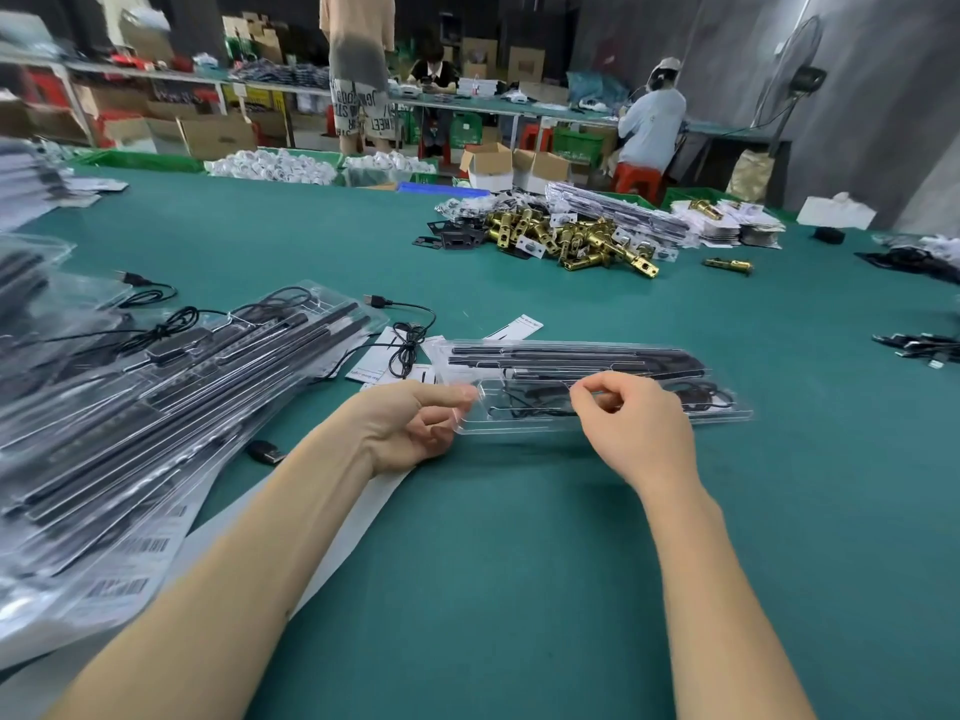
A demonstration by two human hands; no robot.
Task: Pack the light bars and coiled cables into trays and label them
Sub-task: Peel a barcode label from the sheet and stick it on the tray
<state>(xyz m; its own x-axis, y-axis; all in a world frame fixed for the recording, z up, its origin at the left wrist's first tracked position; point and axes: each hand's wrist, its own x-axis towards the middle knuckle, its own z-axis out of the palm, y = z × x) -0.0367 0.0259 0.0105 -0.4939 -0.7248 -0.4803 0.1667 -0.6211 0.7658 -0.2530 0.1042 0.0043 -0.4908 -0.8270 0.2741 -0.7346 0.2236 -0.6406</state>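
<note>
- Clear tray (592, 387) at frame centre holds black light bars (545, 356) and a coiled cable (701, 394)
- Left hand (410, 423) fingers pinch the tray's left edge; right hand (634, 423) fingers pinch narrowly over it, holding what I cannot tell
- Barcode labels (117, 587) at lower left, unreadable

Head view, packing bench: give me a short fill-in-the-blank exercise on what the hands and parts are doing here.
1. The clear tray in front of the person lies on a ____ table.
2. The left hand pinches the tray's ____ end.
3. The brass lock parts lie ____ the tray, farther from the person.
4. The stack of packed trays sits to the person's ____.

Missing words: green; left; beyond; left
</note>
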